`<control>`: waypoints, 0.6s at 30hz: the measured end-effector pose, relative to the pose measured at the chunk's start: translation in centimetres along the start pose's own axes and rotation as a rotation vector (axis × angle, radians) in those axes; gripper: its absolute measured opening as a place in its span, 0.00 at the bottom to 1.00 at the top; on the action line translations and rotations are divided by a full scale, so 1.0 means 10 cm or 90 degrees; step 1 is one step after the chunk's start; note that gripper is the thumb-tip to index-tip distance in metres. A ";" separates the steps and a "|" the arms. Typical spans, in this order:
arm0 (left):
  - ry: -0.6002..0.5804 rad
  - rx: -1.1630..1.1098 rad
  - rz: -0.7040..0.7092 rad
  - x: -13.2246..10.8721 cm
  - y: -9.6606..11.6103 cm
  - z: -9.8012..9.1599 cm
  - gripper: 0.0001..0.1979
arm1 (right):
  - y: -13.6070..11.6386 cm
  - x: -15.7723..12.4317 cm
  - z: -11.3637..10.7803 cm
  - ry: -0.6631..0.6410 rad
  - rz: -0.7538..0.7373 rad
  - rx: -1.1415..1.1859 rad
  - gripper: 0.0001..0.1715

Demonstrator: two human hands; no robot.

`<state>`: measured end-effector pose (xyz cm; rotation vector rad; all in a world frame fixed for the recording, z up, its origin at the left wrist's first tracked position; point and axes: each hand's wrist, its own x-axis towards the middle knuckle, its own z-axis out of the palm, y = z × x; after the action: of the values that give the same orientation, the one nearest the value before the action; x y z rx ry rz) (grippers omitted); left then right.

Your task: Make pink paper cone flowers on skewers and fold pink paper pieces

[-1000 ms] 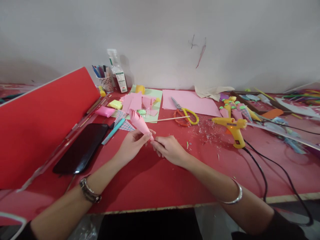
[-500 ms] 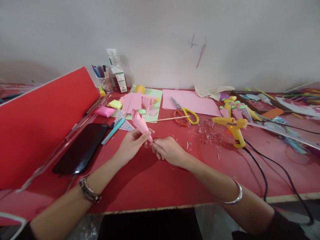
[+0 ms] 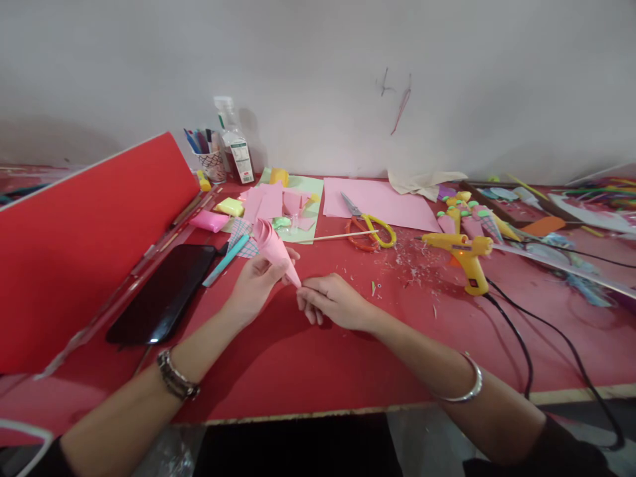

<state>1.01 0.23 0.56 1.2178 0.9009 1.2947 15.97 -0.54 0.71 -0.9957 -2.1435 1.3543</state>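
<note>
A rolled pink paper cone is held over the red table, its wide spiral end up and to the left, its point down toward the right. My left hand is closed around the cone's middle, thumb on the near side. With fingers pinched, my right hand grips the cone's pointed tip. Behind the cone lie a checked paper piece and a turquoise stick. Scissors with yellow and red handles rest beyond my right hand, touching a thin wooden stick.
A yellow glue gun with a black cord stands at right, near small finished cones. Pink sheets lie at the back. A black phone and a leaning red board are left. A glass bottle stands by a pen cup.
The cone's wide end has tipped slightly left and down, and its roll looks a bit wider. My left hand has shifted slightly left; my right hand stays at the tip.
</note>
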 end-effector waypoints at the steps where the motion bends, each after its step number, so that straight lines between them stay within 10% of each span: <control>1: 0.009 0.012 0.007 0.00 -0.01 -0.01 0.08 | 0.00 0.00 0.00 -0.006 0.002 0.009 0.15; 18: 0.074 0.136 0.048 0.00 0.05 0.01 0.07 | 0.00 0.02 -0.01 0.025 -0.039 -0.159 0.13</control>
<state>0.97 0.21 1.04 1.3632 1.1086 1.3677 15.90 -0.36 0.75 -1.0285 -2.3343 1.0472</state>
